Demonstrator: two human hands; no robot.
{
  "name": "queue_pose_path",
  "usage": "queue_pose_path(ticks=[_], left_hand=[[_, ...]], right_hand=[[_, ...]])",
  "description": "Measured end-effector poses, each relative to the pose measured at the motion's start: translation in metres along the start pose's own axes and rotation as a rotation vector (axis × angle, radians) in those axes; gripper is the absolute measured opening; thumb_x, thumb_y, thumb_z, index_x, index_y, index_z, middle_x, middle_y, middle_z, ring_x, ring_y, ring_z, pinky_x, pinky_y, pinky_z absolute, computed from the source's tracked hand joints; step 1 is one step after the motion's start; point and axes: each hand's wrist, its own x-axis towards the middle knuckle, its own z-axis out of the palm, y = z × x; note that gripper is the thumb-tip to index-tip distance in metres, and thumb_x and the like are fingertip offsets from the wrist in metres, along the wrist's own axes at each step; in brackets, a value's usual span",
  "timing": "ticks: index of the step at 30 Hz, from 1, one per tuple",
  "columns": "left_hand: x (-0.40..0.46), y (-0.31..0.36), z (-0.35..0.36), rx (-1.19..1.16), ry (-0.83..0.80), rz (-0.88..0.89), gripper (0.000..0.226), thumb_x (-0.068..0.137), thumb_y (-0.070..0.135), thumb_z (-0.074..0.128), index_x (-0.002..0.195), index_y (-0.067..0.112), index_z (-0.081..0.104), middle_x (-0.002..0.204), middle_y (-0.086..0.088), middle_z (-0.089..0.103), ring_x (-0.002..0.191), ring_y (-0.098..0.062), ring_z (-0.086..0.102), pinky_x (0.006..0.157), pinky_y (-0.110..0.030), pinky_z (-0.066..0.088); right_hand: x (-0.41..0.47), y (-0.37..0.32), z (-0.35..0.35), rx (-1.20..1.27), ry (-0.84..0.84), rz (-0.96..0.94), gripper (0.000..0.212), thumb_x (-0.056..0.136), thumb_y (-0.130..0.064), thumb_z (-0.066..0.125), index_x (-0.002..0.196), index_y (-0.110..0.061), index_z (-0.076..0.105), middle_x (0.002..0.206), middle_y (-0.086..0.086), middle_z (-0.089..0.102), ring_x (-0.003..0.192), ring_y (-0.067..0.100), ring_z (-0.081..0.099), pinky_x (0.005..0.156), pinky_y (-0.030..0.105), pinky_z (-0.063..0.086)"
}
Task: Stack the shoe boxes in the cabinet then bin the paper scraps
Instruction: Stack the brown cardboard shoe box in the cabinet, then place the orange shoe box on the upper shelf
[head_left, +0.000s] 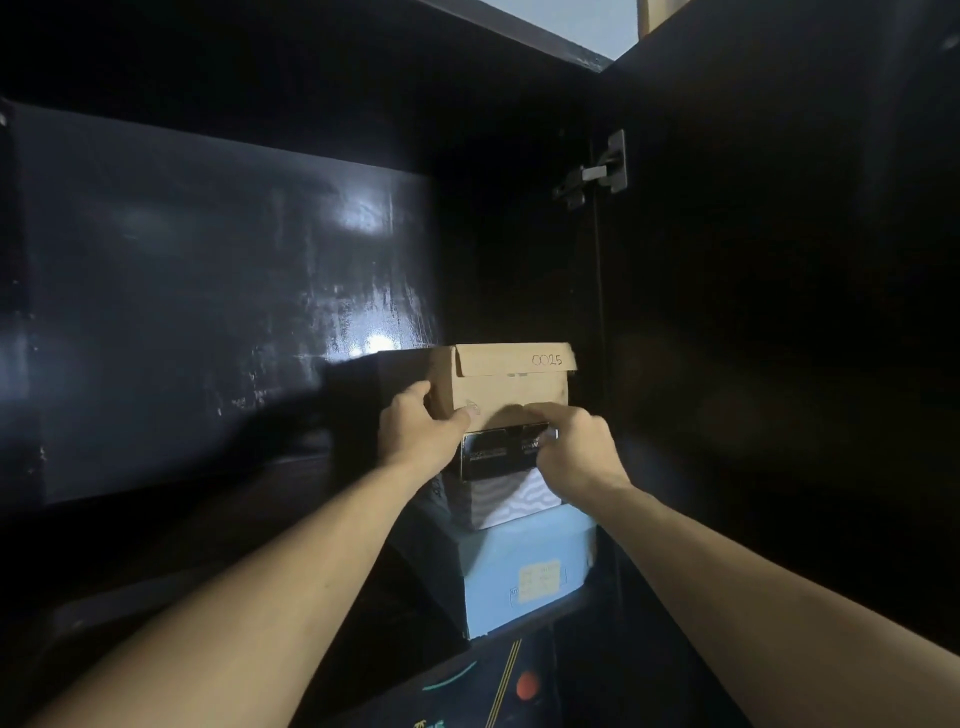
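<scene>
Bare forearms, seemingly no sleeves.

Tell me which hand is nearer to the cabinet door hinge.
Right. The right hand is at the front lower edge of the brown cardboard box, below the hinge. The left hand grips the box's left corner, farther left.

Glossy black back panel (218, 312), scuffed, glare patches. Metal hinge (597, 171) on open door (779, 312), right. Pale wall (566, 21) above.
</scene>
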Motion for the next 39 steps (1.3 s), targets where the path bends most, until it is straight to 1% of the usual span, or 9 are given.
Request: queue_pose_path(ticks=[4, 9, 13, 16, 21, 24, 29, 33, 39], left_hand=[[-0.001, -0.003, 0.0, -0.032, -0.004, -0.004, 0.067, 0.077, 0.027, 0.078, 0.135, 0.004, 0.052, 0.132, -0.016, 0.059, 0.123, -0.025, 0.055, 0.097, -0.027, 0.042], [-0.007, -0.003, 0.002, -0.071, 0.02, -0.008, 0.042, 0.077, 0.022, 0.08, 0.11, 0.0, 0.067, 0.115, -0.014, 0.069, 0.09, -0.009, 0.055, 0.078, -0.019, 0.04], [-0.011, -0.002, 0.005, -0.098, 0.009, -0.046, 0.039, 0.077, 0.021, 0.08, 0.108, 0.001, 0.068, 0.11, -0.009, 0.07, 0.084, -0.004, 0.052, 0.075, -0.017, 0.039], [-0.019, -0.001, 0.004, -0.083, -0.031, -0.069, 0.046, 0.078, 0.02, 0.079, 0.118, 0.004, 0.065, 0.11, 0.0, 0.066, 0.088, -0.003, 0.05, 0.077, -0.017, 0.038], [-0.055, -0.015, -0.004, 0.003, -0.06, -0.139, 0.072, 0.072, 0.037, 0.082, 0.133, 0.009, 0.054, 0.132, -0.007, 0.058, 0.112, -0.016, 0.055, 0.089, -0.023, 0.042], [-0.086, -0.007, -0.02, 0.096, -0.188, -0.144, 0.07, 0.071, 0.039, 0.082, 0.129, 0.007, 0.056, 0.131, -0.007, 0.058, 0.114, -0.02, 0.056, 0.097, -0.03, 0.045], [-0.148, 0.03, -0.033, 0.097, -0.56, -0.131, 0.024, 0.078, 0.029, 0.079, 0.087, 0.013, 0.062, 0.095, 0.001, 0.058, 0.08, -0.009, 0.057, 0.071, -0.019, 0.046], [-0.212, 0.045, -0.019, 0.16, -0.763, -0.081, 0.067, 0.07, 0.047, 0.08, 0.123, 0.011, 0.062, 0.12, -0.003, 0.062, 0.109, -0.024, 0.062, 0.093, -0.036, 0.049], [-0.326, 0.077, 0.017, 0.108, -1.081, -0.04, 0.068, 0.067, 0.05, 0.082, 0.124, 0.017, 0.062, 0.109, -0.001, 0.066, 0.081, -0.016, 0.063, 0.067, -0.028, 0.055]], right_hand=[[0.006, 0.005, -0.003, -0.021, 0.054, -0.044, 0.056, 0.083, 0.009, 0.046, 0.131, -0.016, 0.058, 0.135, 0.003, 0.056, 0.114, 0.026, 0.056, 0.096, 0.037, 0.052], [0.007, 0.007, -0.001, -0.042, -0.039, -0.029, 0.064, 0.08, 0.01, 0.041, 0.134, -0.022, 0.054, 0.156, -0.001, 0.033, 0.121, 0.033, 0.055, 0.084, 0.048, 0.056], [0.013, 0.014, 0.0, -0.043, -0.072, -0.003, 0.071, 0.081, 0.008, 0.042, 0.144, -0.026, 0.044, 0.16, -0.006, 0.022, 0.122, 0.029, 0.056, 0.087, 0.044, 0.056], [0.009, 0.018, 0.0, -0.051, -0.056, -0.019, 0.065, 0.083, 0.007, 0.046, 0.142, -0.022, 0.046, 0.156, -0.004, 0.033, 0.124, 0.03, 0.053, 0.092, 0.043, 0.054], [-0.025, 0.028, -0.009, -0.064, -0.065, 0.008, 0.053, 0.086, -0.004, 0.054, 0.136, -0.02, 0.051, 0.134, 0.003, 0.057, 0.111, 0.028, 0.061, 0.094, 0.043, 0.053], [-0.059, 0.029, -0.033, -0.129, -0.108, 0.032, 0.046, 0.085, -0.017, 0.063, 0.131, -0.019, 0.057, 0.123, 0.006, 0.065, 0.11, 0.026, 0.063, 0.094, 0.037, 0.052], [-0.13, 0.029, -0.098, -0.304, -0.203, 0.063, 0.033, 0.083, -0.027, 0.07, 0.113, -0.016, 0.068, 0.101, 0.001, 0.067, 0.096, 0.02, 0.063, 0.081, 0.028, 0.049], [-0.198, 0.038, -0.158, -0.426, -0.31, 0.156, 0.038, 0.085, -0.032, 0.072, 0.117, -0.011, 0.069, 0.109, 0.003, 0.069, 0.101, 0.018, 0.064, 0.09, 0.026, 0.05], [-0.309, 0.074, -0.259, -0.65, -0.456, 0.486, 0.029, 0.083, -0.029, 0.072, 0.105, -0.011, 0.073, 0.082, 0.007, 0.073, 0.06, 0.014, 0.066, 0.059, 0.031, 0.061]])
